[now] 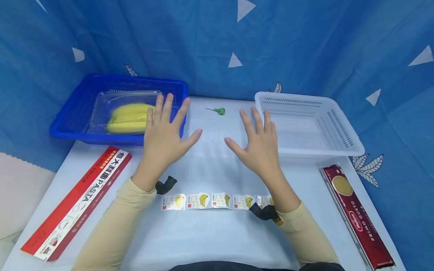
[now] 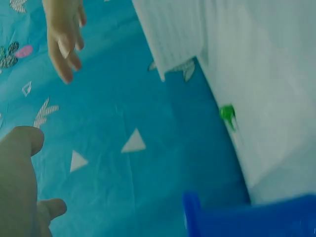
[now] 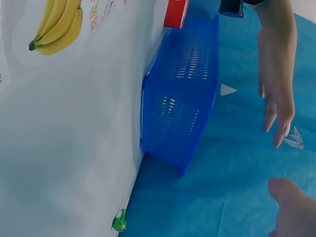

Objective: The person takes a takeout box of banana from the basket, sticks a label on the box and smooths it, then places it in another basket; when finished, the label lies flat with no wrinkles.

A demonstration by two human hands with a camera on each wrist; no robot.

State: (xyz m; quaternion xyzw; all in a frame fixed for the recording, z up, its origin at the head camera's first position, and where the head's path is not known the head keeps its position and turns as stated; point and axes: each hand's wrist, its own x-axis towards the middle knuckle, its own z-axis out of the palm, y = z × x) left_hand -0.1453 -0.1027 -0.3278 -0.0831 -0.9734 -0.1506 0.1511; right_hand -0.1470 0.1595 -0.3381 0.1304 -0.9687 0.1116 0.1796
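Note:
Both hands hover over the table with fingers spread, holding nothing. In the head view my left hand (image 1: 164, 137) overlaps the right edge of the blue basket (image 1: 68, 130). Inside that basket lies a clear plastic box (image 1: 101, 101) with yellow bananas (image 1: 130, 117) in it, partly hidden by the fingers. My right hand (image 1: 260, 146) is by the left edge of the white basket (image 1: 339, 113). Between the hands, farther back, a green lollipop (image 1: 221, 111) lies on the table. Nearer to me is a row of banana stickers (image 1: 199, 201), its right end partly covered by the right wrist strap.
A long red and white pasta box (image 1: 79, 203) lies along the left side. On the right is a dark red pasta pack (image 1: 356, 216). Behind the table hangs a blue curtain (image 1: 210, 45) with white triangles. Black straps (image 1: 166, 185) sit at both wrists.

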